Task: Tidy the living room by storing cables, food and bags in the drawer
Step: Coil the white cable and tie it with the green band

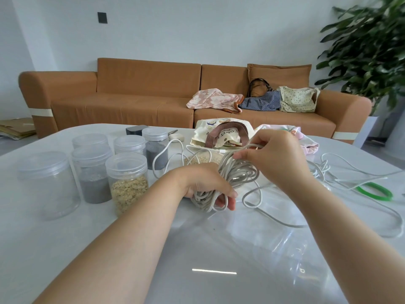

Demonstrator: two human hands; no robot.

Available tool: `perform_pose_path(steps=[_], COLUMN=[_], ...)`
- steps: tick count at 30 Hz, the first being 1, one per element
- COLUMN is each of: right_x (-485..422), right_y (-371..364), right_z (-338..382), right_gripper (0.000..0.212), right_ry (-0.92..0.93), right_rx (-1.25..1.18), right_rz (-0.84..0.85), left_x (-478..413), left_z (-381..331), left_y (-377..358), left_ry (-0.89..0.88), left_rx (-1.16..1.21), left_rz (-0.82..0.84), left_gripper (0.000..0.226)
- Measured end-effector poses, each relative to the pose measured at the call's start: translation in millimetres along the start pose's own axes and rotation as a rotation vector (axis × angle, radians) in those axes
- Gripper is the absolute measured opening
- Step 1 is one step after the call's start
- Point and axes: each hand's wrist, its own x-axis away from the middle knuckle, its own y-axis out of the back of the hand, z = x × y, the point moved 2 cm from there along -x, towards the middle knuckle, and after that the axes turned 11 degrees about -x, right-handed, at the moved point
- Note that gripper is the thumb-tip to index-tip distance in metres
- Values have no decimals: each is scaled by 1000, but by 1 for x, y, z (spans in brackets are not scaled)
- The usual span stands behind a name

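My left hand [206, 185] grips the lower end of a coiled grey cable [236, 174] held just above the white table [197, 249]. My right hand [274, 154] pinches the top loops of the same coil. A loose tail of the cable [285, 222] trails over the table to the right. A thinner white cable [175, 150] loops behind the coil. Several clear lidded jars stand at the left, one with oats [128, 183] and one with grey powder [92, 174]. A cream tote bag [221, 132] and a pink-patterned bag [306, 141] lie behind my hands.
More white cables [341, 172] and a green ring [374, 190] lie at the right. A clear plastic bag [291, 249] lies at the near right. Three bags, pink [214, 99], blue [263, 102] and dotted cream [298, 99], rest on the brown sofa [142, 95]. A potted plant [372, 47] stands at the far right.
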Motion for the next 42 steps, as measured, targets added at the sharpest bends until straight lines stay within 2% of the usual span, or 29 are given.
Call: perform_pose_path(steps=[4, 9, 14, 19, 23, 26, 28, 30, 33, 34, 38, 42], right_x=[-2, -5, -4, -4, -4, -2, -1, -1, -3, -3, 0, 1], right_y=[0, 4, -1, -5, -3, -6, -10, -14, -17, -17, -16, -15], right_z=[-7, -8, -10, -19, -25, -22, -21, -23, -28, -30, -30, -22], right_gripper=[28, 47, 26, 36, 42, 35, 33, 35, 36, 36, 36, 35], right_ry=[-66, -67, -77, -155, -204, -153, -161, -280, -516, -545, -533, -467], right_rx=[-165, -197, -179, -143, -112, -87, -128, -398, -1001, -1100, -1138, -1062], right_rz=[51, 13, 70, 92, 73, 108, 135, 176, 248, 245, 215, 284], left_x=[4, 9, 6, -2, -8, -8, -9, -10, -10, -10, -12, -12], left_z=[1, -5, -1, 4, 9, 5, 1, -1, 3, 5, 9, 7], left_y=[-3, -4, -3, 4, 8, 8, 7, 8, 13, 16, 17, 14], left_ry=[-155, -276, -320, -506, -467, -349, -304, -314, -334, -322, -252, -254], left_rx=[133, 279, 480, 775, 1009, 1124, 1240, 1348, 1456, 1457, 1374, 1384], left_rz=[93, 168, 215, 255, 109, -78, -190, -279, -344, -363, -415, -406], left_gripper=[12, 6, 5, 23, 22, 17, 22, 27, 22, 22, 30, 32])
